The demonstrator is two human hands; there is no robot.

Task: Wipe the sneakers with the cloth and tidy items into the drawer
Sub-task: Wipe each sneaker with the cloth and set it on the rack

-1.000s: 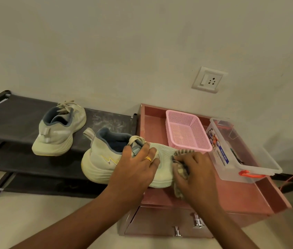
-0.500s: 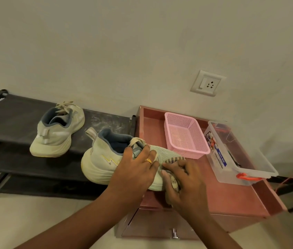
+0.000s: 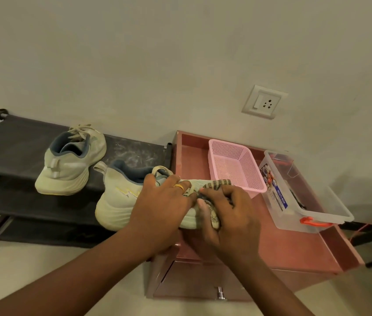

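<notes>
Head view: near sneaker (image 3: 116,201) lies across 2 surfaces, heel over the black shoe rack (image 3: 20,142), toe on the pink-brown desk (image 3: 283,247). Left grip (image 3: 164,201) is clamped over its lace area, fingers curled down on the tongue, gold ring (image 3: 178,186) showing. Right grip (image 3: 230,213) is closed round the striped cloth (image 3: 218,184) and presses it on the toe, right against the left fingers. 1 s ago that right grip sat further out at the toe tip with the cloth hanging down past the desk edge. 0.5 s ago it had slid in toward the laces. Now it is tighter still, with the cloth bunched under the palm and a striped edge poking out past the fingertips. Left grip and the sneaker have not shifted.

Second sneaker (image 3: 66,169) sits on the rack behind, heel toward the camera, same spot as before. On the desk, a pink basket (image 3: 235,165) is just behind the toe, and a clear box (image 3: 294,192) with an orange latch (image 3: 312,221) stands beside it on the right. Drawer (image 3: 191,283) front is below the desk top (1 knob (image 3: 220,293) visible, 2 were visible 1 s ago). Wall socket (image 3: 264,101) is above.
</notes>
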